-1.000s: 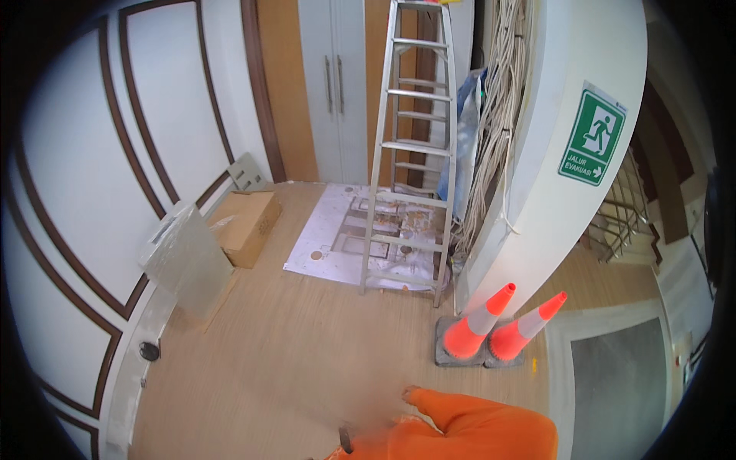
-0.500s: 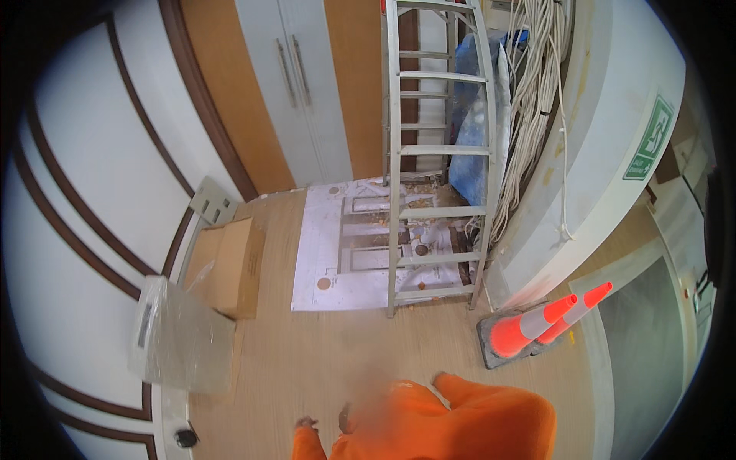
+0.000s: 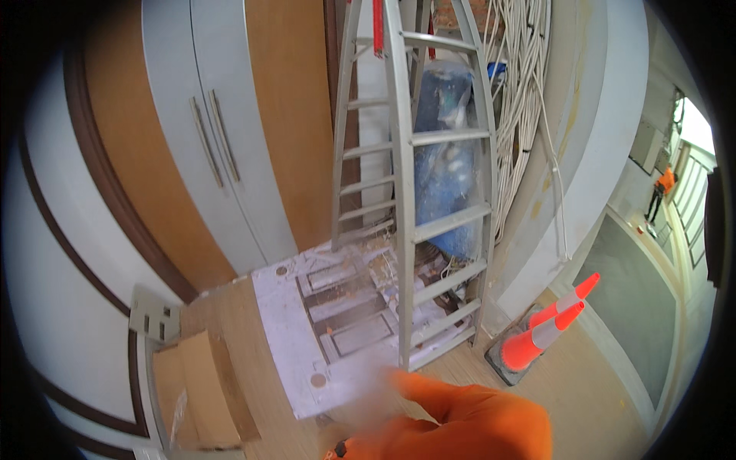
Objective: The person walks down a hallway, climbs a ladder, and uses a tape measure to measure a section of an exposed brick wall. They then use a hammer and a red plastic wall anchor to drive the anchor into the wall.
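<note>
Low in the view, my right arm in an orange sleeve reaches forward and left. My right hand [image 3: 381, 383] at its end is smeared, so its fingers do not show. Close beside it at the bottom edge, my left hand [image 3: 330, 431] is mostly hidden and blurred, with something dark near the wrist. Just ahead of both hands lies a dirty white floor sheet [image 3: 280, 322] with debris on it. A metal stepladder [image 3: 402, 192] stands spread over the sheet, ahead and to the right of my hands. I see nothing held.
Two orange-and-white cones [image 3: 529, 345] stand at the right by a curved white wall. Bundled white cables [image 3: 514, 130] hang beside a blue plastic-wrapped object [image 3: 445, 169]. A cardboard box [image 3: 203, 387] sits at the left, below cabinet doors [image 3: 207, 130]. Far right, a person in orange [image 3: 664, 184] stands.
My view has swung up and right, so the ladder looks larger and the distant person shows. My right sleeve reaches further left. The plastic-wrapped panel has mostly left the view.
</note>
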Available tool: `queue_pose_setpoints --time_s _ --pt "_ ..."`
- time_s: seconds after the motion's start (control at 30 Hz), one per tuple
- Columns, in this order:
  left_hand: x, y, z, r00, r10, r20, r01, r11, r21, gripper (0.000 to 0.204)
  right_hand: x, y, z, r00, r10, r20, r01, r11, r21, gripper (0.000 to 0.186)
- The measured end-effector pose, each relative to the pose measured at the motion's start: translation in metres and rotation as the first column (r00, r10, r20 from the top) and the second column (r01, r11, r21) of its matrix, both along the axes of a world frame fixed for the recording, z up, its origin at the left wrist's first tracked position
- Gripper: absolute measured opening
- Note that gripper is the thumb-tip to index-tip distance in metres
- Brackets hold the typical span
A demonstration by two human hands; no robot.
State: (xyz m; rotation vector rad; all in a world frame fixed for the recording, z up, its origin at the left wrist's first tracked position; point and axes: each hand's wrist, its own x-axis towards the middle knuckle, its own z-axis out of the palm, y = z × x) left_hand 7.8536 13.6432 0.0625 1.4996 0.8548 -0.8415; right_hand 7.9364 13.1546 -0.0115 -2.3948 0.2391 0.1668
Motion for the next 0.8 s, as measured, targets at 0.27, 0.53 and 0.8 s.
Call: queue_pose_setpoints --time_s 0.27,0.53,0.8 --pt "0.387 0.001 -0.033 0.998 0.034 0.047 -0.027 0.99 -0.141 0.022 -0.06 0.027 0.002 0.528 -0.089 -0.844 0.172 0.985 0.003 0.029" --pt "0.663 -0.189 -0.012 0.808 -0.528 0.262 0.552 0.833 -0.022 0.022 0.127 0.068 0.035 0.536 -0.554 -0.637 0.758 0.649 0.073 0.036" --pt "0.876 -0.265 -0.054 0.44 -0.888 0.131 0.89 0.451 0.065 0.028 0.515 -0.195 0.135 0.243 -0.857 0.455 0.799 0.443 0.407 0.035"
